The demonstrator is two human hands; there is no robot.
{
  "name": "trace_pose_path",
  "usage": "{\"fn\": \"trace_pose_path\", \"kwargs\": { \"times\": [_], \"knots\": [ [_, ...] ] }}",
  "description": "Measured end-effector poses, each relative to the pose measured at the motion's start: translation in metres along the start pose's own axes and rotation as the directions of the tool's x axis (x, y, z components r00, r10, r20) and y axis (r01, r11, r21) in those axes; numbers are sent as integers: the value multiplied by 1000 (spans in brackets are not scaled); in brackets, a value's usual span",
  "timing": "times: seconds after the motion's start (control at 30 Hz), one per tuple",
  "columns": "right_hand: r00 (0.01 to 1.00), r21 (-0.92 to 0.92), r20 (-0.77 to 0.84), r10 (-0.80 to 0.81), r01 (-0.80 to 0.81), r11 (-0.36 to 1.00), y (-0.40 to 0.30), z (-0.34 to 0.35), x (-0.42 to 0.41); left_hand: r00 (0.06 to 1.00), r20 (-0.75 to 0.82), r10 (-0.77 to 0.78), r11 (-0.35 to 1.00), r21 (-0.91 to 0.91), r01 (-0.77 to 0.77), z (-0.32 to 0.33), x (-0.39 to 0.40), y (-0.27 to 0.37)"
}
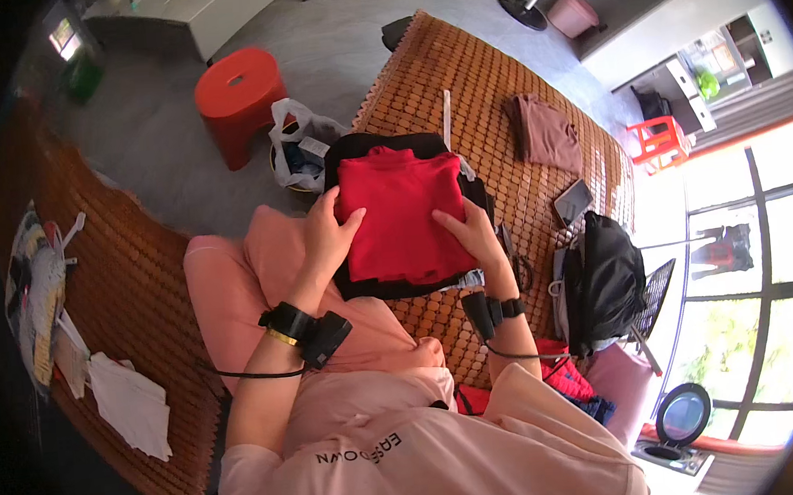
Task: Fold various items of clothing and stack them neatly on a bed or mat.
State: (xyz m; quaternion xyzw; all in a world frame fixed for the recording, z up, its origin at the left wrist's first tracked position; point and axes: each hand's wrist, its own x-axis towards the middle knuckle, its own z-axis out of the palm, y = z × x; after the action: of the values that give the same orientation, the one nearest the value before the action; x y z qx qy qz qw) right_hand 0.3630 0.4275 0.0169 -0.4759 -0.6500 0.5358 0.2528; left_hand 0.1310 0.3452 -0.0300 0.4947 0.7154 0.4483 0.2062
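A red garment (401,219), folded into a rough square with its collar at the far side, lies in front of me. My left hand (332,230) grips its left edge, thumb on top and fingers partly hidden beside it. On the opposite edge, my right hand (470,234) holds the cloth the same way, its thumb pressing on the top. Beneath the garment sits a black soft item (423,142); whether it is a bag or stacked clothing I cannot tell. Both wrists wear black strapped devices with cables.
A brown tile mat (480,62) carries a folded brown garment (546,133), a phone (573,202) and a black bag (606,281). Left of the mat stand a white plastic bag (292,162) and a red stool (237,86). White cloth (130,404) lies on another mat (144,293).
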Motion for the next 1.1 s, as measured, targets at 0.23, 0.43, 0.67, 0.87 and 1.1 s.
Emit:
{"fn": "trace_pose_path", "kwargs": {
  "times": [0.23,0.43,0.67,0.87,1.1],
  "knots": [
    [992,100,-100,-74,84,991,24,-1,6,974,117,-194,931,-290,220,2,0,-8],
    [985,51,-161,-70,79,996,23,5,-1,913,297,-280,884,-291,366,-5,-10,-1],
    [975,41,-182,-127,137,990,31,6,2,942,74,-328,878,-344,332,4,-16,-6],
    [967,-14,-189,-172,172,985,40,2,1,953,-29,-302,849,-462,255,12,-22,-5],
    [989,-78,-135,-54,43,996,25,-4,-1,879,475,-46,466,-768,439,-23,-19,4]
  ]
}}
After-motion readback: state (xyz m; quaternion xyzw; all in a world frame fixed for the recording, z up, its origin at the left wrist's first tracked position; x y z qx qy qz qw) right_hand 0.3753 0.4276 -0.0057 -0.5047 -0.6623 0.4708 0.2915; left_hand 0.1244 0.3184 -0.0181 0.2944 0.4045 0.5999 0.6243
